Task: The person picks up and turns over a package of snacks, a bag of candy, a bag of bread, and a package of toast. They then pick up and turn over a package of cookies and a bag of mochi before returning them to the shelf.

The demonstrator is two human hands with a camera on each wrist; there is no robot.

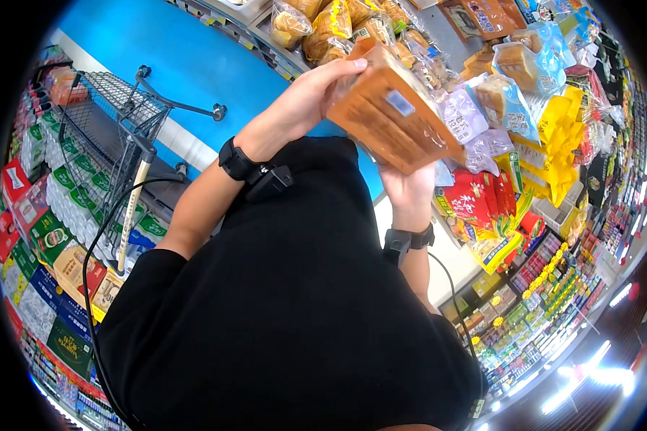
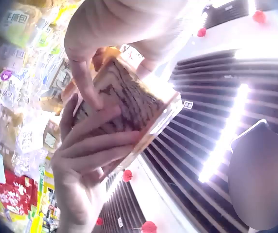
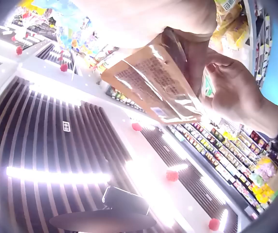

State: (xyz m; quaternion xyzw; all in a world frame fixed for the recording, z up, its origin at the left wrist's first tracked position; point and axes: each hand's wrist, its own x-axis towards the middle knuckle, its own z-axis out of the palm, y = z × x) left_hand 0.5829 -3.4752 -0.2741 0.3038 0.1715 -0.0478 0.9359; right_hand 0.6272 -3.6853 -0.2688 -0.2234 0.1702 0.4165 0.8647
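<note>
Between both hands is a packaged loaf of bread (image 1: 388, 118) in a brown wrapper with printed text and a small pale label. My left hand (image 1: 305, 97) grips its left end, the thumb lying along the top edge. From below, my right hand (image 1: 411, 188) holds the near right side; most of its fingers are hidden behind the package in the head view. The left wrist view shows dark-swirled bread (image 2: 129, 94) through the clear wrapping, with right-hand fingers (image 2: 102, 148) spread across that face. Printed text covers the side of the package (image 3: 151, 80) in the right wrist view.
Bagged breads (image 1: 331, 32) and blue-white packets (image 1: 521, 65) fill the display ahead. Yellow bags (image 1: 553, 144) and red packets (image 1: 482, 205) lie to the right. A shopping cart (image 1: 122, 100) stands at left on the blue floor (image 1: 216, 65), near stacked drink cases (image 1: 50, 237).
</note>
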